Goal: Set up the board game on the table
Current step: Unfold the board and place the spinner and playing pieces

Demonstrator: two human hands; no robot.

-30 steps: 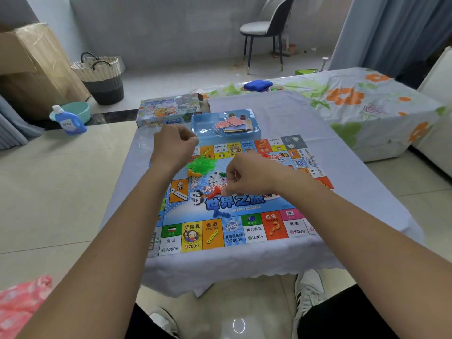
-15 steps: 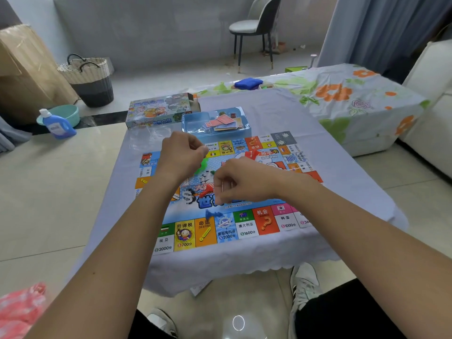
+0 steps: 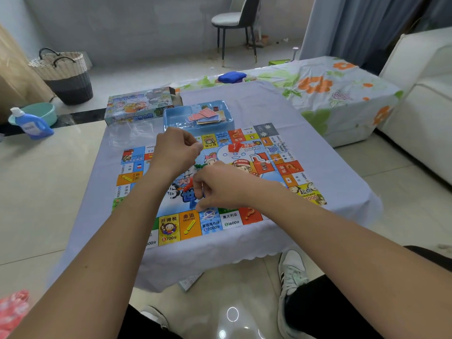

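Observation:
The colourful game board [image 3: 269, 167] lies flat on the table with the pale blue cloth [image 3: 256, 106]. My left hand [image 3: 176, 150] and my right hand [image 3: 220, 187] hover over the board's middle, both pinched shut on what looks like a clear bag of small game pieces. Green pieces [image 3: 200, 166], red pieces [image 3: 188, 185] and a blue piece [image 3: 194, 204] show between my hands. A red piece [image 3: 234, 146] stands alone on the board's far side. Behind the board sit a blue tray [image 3: 171, 113] holding cards and the game box [image 3: 139, 104].
Crumpled clear plastic [image 3: 132, 133] lies left of the tray. A floral-covered table [image 3: 330, 89] with a blue cloth [image 3: 231, 77] adjoins at the back right, a white sofa [image 3: 420, 94] beyond. A basket [image 3: 63, 74], detergent bottle [image 3: 31, 126] and chair [image 3: 234, 20] stand on the floor.
My hands have drawn closer together over the board, and the green pieces are now mostly covered. My head turned left, so the board sits further right in view.

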